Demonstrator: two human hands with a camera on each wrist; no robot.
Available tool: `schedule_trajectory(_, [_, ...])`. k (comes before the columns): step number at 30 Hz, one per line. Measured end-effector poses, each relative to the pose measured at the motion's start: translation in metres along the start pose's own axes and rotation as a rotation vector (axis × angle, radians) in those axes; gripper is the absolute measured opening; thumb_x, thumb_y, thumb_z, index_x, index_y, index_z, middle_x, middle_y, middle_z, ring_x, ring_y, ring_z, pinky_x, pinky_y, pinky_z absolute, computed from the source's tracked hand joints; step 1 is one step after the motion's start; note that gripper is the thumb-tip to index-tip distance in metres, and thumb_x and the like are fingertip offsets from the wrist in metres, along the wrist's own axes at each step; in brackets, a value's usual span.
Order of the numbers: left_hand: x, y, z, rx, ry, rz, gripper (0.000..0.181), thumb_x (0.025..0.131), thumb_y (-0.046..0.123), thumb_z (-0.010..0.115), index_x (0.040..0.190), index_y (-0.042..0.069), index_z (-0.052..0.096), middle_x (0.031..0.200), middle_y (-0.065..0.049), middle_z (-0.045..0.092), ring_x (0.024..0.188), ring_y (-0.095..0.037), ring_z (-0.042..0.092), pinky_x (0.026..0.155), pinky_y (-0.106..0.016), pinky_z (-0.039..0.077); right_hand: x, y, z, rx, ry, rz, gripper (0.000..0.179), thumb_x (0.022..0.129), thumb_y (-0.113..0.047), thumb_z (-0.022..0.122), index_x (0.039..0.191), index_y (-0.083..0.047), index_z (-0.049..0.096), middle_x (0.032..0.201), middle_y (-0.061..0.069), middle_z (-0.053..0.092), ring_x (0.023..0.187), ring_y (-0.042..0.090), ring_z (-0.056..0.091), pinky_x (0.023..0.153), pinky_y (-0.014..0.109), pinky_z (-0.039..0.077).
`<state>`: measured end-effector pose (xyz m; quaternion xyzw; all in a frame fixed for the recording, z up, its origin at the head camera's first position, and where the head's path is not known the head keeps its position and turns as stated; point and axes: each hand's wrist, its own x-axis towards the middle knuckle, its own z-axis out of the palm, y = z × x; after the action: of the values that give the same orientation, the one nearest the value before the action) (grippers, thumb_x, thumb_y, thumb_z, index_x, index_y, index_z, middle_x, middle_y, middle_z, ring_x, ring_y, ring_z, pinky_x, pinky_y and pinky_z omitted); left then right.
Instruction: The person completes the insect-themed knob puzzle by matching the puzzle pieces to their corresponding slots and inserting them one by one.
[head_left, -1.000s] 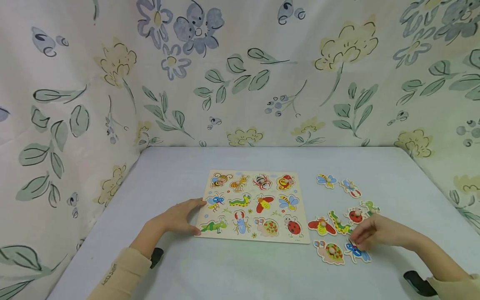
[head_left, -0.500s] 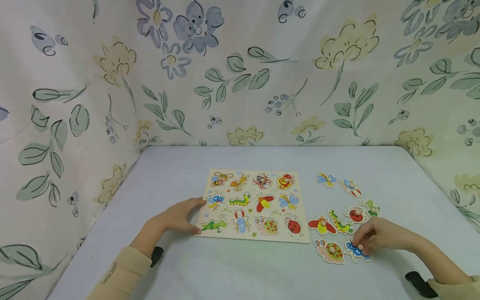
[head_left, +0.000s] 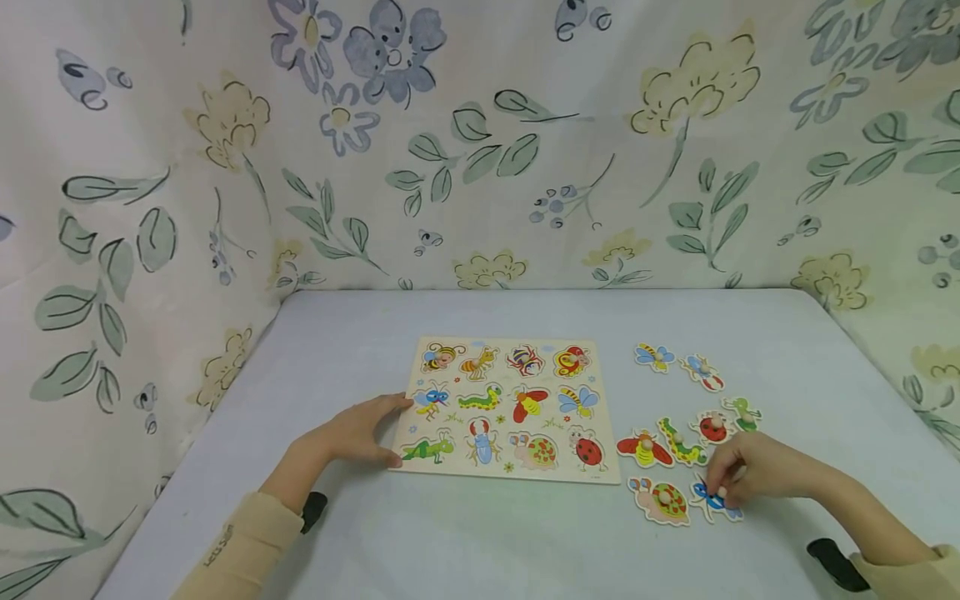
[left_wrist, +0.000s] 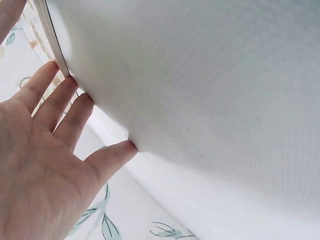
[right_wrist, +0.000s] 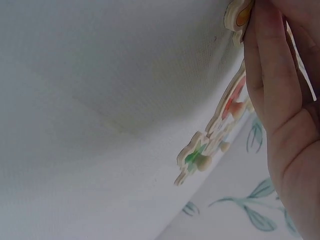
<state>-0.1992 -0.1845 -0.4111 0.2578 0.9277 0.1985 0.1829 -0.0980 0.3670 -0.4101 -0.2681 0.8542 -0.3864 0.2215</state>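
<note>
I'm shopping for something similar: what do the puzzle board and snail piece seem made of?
Puzzle board: probably wood or fibreboard, with a colour-printed face; its bare edge is tan.
Snail piece: likely wood, printed, its rim pale; its tan knob looks unpainted.

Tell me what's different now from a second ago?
The right hand has parted its finger and thumb slightly at the blue piece; its knob, hidden before, now shows between them. Whether they grip it is unclear. The piece lies in the same place. The left hand stays at the board, and the other loose pieces haven't moved.
</note>
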Motion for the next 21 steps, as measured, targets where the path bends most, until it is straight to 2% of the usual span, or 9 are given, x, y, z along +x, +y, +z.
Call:
schedule_trajectory(13, [0.0003,0.0029,-0.0004,-0.005,-0.001,0.009,0.086,0.072,0.032,0.084,0.143,0.002,0.044,0.15,-0.02,0.039,0.138,-0.042,0.033,0.111,-0.059,0.029,-0.0022,0.0006,-0.0007,-0.014,0.003,-0.028,0.013,0.073,0.002,0.077,0.078,-0.009,0.072,0.084,-0.008,0.069,0.075,0.0,0.058,0.061,0.023,0.054])
schedule_trajectory(21, [-0.0002,0.001,0.0003,-0.002,0.0,-0.002,0.087,0.072,0.033,0.084,0.143,0.002,0.045,0.151,-0.019,0.038,0.138,-0.042,0.033,0.11,-0.06,0.029,0.0011,-0.004,-0.0051,-0.032,0.057,-0.11,0.016,0.077,0.003,0.074,0.084,-0.011,0.074,0.088,-0.009,0.07,0.078,0.001,0.06,0.061,0.023,0.056])
